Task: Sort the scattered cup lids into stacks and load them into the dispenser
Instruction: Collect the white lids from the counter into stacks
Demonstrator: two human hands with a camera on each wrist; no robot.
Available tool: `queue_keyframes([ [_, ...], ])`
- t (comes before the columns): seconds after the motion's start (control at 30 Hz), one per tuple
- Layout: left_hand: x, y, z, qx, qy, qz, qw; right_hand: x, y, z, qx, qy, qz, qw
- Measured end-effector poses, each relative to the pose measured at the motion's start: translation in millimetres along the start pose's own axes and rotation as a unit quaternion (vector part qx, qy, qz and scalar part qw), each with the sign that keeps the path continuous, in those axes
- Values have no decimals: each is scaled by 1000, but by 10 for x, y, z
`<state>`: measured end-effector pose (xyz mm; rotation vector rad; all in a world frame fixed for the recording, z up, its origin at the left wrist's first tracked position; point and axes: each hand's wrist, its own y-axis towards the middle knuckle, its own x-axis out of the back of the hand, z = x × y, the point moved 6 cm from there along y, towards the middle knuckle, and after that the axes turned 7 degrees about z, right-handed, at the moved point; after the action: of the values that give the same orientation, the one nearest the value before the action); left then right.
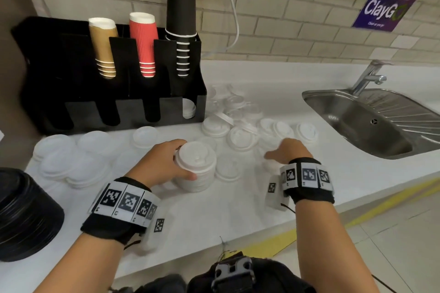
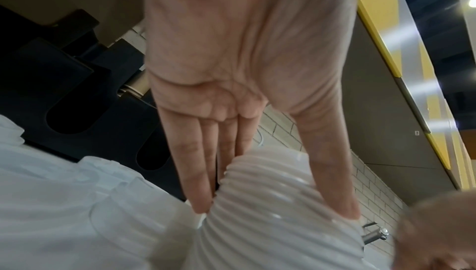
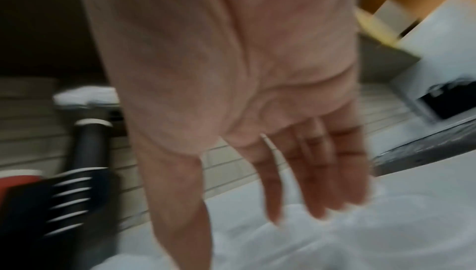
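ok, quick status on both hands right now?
Left hand: grips the tall stack of white plastic cup lids, fingers and thumb on its sides.
Right hand: open, holding nothing, over the scattered white lids.

White laminate worktop (image 1: 214, 216) against beige brick-pattern tiled wall (image 1: 297, 19). Stainless steel sink (image 1: 362, 121) with chrome tap (image 1: 367, 76) at right. Purple "ClayGo" poster (image 1: 387, 7) on wall. Pale tiled floor (image 1: 392, 245) with yellow stripe (image 1: 385, 202).

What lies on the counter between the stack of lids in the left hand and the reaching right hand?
In the head view, one loose white lid lies flat between the stack of lids and the right hand.
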<state>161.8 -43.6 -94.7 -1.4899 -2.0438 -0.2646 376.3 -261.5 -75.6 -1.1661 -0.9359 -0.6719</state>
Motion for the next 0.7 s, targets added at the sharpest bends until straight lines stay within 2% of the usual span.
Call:
queue_keyframes([
  [0.1,0,5,-5,-2,-4,2,1000,-19,121,-229,-46,24,43,998],
  [0.2,2,12,-7,-4,-6,2,1000,-8,196,-194,-33,49,43,997],
  [0.33,-6,23,4,-2,-7,5,1000,-32,260,-52,-3,118,11,993],
  [0.47,-3,30,-2,-8,-12,3,1000,-56,306,57,25,97,-13,995],
  [0.6,15,40,16,-8,-13,1,1000,-62,258,90,50,59,40,996],
  [0.7,27,43,19,-2,-4,-5,1000,-56,113,168,96,44,58,993],
])
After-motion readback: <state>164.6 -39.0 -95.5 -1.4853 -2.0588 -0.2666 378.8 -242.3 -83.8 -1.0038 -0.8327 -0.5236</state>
